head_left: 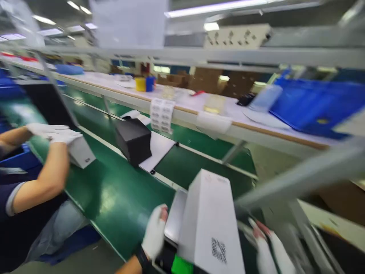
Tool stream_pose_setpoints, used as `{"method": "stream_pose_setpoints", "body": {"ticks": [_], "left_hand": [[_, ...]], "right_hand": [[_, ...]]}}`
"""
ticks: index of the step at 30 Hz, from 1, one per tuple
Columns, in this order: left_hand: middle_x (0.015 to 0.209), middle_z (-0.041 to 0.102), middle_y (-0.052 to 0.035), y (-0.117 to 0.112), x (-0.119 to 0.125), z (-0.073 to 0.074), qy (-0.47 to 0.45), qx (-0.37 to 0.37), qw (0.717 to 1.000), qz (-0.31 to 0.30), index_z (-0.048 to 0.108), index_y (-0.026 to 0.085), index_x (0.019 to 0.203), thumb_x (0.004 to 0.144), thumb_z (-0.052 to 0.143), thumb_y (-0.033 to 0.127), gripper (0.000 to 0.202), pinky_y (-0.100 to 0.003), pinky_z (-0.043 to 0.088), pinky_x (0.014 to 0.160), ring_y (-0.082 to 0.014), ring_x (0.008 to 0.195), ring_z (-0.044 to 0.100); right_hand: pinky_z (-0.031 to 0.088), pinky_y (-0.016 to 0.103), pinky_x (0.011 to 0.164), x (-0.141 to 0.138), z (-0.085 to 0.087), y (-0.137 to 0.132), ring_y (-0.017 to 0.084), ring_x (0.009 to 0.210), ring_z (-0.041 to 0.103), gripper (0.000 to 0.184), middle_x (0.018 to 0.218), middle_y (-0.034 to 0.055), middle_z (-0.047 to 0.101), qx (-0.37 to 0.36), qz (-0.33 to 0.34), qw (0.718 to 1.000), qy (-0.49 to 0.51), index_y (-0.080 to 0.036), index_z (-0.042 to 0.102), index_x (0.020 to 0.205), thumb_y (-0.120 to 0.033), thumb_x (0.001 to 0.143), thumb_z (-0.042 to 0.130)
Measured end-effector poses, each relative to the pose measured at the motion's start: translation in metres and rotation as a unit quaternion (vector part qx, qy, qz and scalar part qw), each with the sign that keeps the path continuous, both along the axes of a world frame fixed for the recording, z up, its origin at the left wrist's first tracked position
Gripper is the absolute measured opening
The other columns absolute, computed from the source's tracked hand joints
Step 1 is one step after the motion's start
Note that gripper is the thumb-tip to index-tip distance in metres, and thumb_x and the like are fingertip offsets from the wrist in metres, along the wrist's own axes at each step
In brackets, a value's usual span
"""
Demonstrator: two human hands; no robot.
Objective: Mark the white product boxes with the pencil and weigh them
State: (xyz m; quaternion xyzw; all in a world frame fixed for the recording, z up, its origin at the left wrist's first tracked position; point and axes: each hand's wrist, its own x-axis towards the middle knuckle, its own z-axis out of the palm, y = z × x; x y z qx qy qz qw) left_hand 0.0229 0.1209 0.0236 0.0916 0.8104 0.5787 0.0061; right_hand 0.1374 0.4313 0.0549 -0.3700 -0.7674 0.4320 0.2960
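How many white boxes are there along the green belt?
2: the near box between the left hand and right hand, and the far box under a co-worker's hand at picture left. Others may be hidden.

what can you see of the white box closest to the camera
The white box is long, slanting in view, with flat sides that look like cardboard. One face bears a black QR code near the camera and faint print at the far end. The picture's bottom edge cuts it off. It is between the left hand and the right hand, a silver item close along its left side; contact is unclear.
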Motion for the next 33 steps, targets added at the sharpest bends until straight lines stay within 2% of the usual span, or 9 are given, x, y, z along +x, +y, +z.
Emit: {"method": "stream_pose_setpoints", "body": {"ticks": [3, 5, 8, 11, 15, 22, 26, 29, 33], "left_hand": [[0.114, 0.068, -0.0180, -0.030, -0.026, -0.057, -0.126, -0.095, 0.987, 0.008, 0.061, 0.015, 0.104, 0.087, 0.033, 0.062, 0.057, -0.055, 0.046, 0.108, -0.0334, 0.112, 0.062], [0.114, 0.067, -0.0205, -0.056, -0.032, -0.100, -0.178, -0.194, 0.964, -0.031, 0.061, 0.014, 0.102, 0.085, 0.031, 0.061, 0.058, -0.056, 0.045, 0.107, -0.0377, 0.114, 0.060], [0.121, 0.065, -0.0227, -0.096, -0.025, -0.157, -0.113, -0.283, 0.949, -0.077, 0.063, 0.012, 0.104, 0.083, 0.032, 0.056, 0.057, -0.052, 0.041, 0.113, -0.0384, 0.122, 0.057], [0.127, 0.062, -0.0236, -0.119, -0.008, -0.187, -0.030, -0.317, 0.942, -0.102, 0.064, 0.011, 0.102, 0.082, 0.033, 0.055, 0.057, -0.050, 0.038, 0.117, -0.0378, 0.127, 0.053], [0.128, 0.061, -0.0228, -0.121, 0.004, -0.191, 0.012, -0.358, 0.926, -0.118, 0.064, 0.011, 0.102, 0.083, 0.031, 0.054, 0.058, -0.050, 0.040, 0.116, -0.0377, 0.128, 0.052], [0.130, 0.061, -0.0219, -0.117, 0.006, -0.181, 0.020, -0.374, 0.919, -0.121, 0.064, 0.012, 0.100, 0.084, 0.029, 0.053, 0.056, -0.048, 0.040, 0.116, -0.0365, 0.127, 0.053], [0.133, 0.059, -0.0217, -0.117, 0.007, -0.175, -0.008, -0.365, 0.922, -0.127, 0.064, 0.012, 0.101, 0.084, 0.029, 0.053, 0.056, -0.048, 0.037, 0.118, -0.0371, 0.131, 0.050], [0.130, 0.060, -0.0227, -0.110, 0.004, -0.162, -0.063, -0.345, 0.930, -0.111, 0.063, 0.011, 0.104, 0.083, 0.031, 0.054, 0.058, -0.050, 0.037, 0.117, -0.0385, 0.130, 0.050], [0.125, 0.063, -0.0203, -0.086, -0.002, -0.131, -0.161, -0.281, 0.943, -0.075, 0.059, 0.013, 0.116, 0.084, 0.033, 0.057, 0.061, -0.051, 0.043, 0.110, -0.0379, 0.122, 0.056]], "right_hand": [[0.058, 0.039, 0.081, 0.035, -0.031, -0.009, 0.026, 0.088, 0.069, 0.059, 0.113, 0.0145, 0.067, -0.070, -0.051, 0.995, -0.051, -0.012, 0.056, 0.121, -0.056, 0.083, 0.046], [0.055, 0.035, 0.087, 0.051, -0.062, -0.009, 0.024, 0.093, 0.068, 0.048, 0.113, 0.0137, 0.067, -0.061, -0.071, 0.983, -0.157, -0.013, 0.056, 0.122, -0.043, 0.089, 0.037], [0.053, 0.042, 0.086, 0.086, -0.102, -0.020, 0.030, 0.090, 0.068, 0.031, 0.093, 0.0138, 0.070, -0.077, -0.117, 0.956, -0.259, -0.015, 0.065, 0.107, -0.028, 0.087, 0.046], [0.051, 0.042, 0.089, 0.125, -0.125, -0.049, 0.032, 0.097, 0.067, 0.030, 0.097, 0.0153, 0.070, -0.081, -0.104, 0.940, -0.316, -0.015, 0.067, 0.107, -0.014, 0.085, 0.047], [0.042, 0.034, 0.103, 0.150, -0.132, -0.070, 0.028, 0.121, 0.058, 0.041, 0.122, 0.0141, 0.065, -0.061, -0.060, 0.937, -0.339, -0.017, 0.066, 0.114, -0.003, 0.082, 0.045], [0.048, 0.036, 0.083, 0.144, -0.132, -0.053, 0.031, 0.099, 0.065, 0.038, 0.104, 0.0157, 0.068, -0.081, -0.065, 0.923, -0.371, -0.017, 0.064, 0.123, -0.016, 0.089, 0.045], [0.048, 0.037, 0.079, 0.144, -0.128, -0.053, 0.032, 0.092, 0.066, 0.036, 0.095, 0.0148, 0.069, -0.098, -0.076, 0.928, -0.350, -0.018, 0.066, 0.116, -0.018, 0.086, 0.046], [0.050, 0.037, 0.077, 0.138, -0.120, -0.050, 0.029, 0.085, 0.067, 0.031, 0.090, 0.0121, 0.070, -0.118, -0.081, 0.941, -0.305, -0.019, 0.068, 0.105, -0.024, 0.084, 0.046], [0.053, 0.034, 0.077, 0.115, -0.094, -0.039, 0.026, 0.090, 0.068, 0.035, 0.098, 0.0120, 0.070, -0.137, -0.075, 0.966, -0.207, -0.018, 0.064, 0.104, -0.037, 0.082, 0.044]]}}
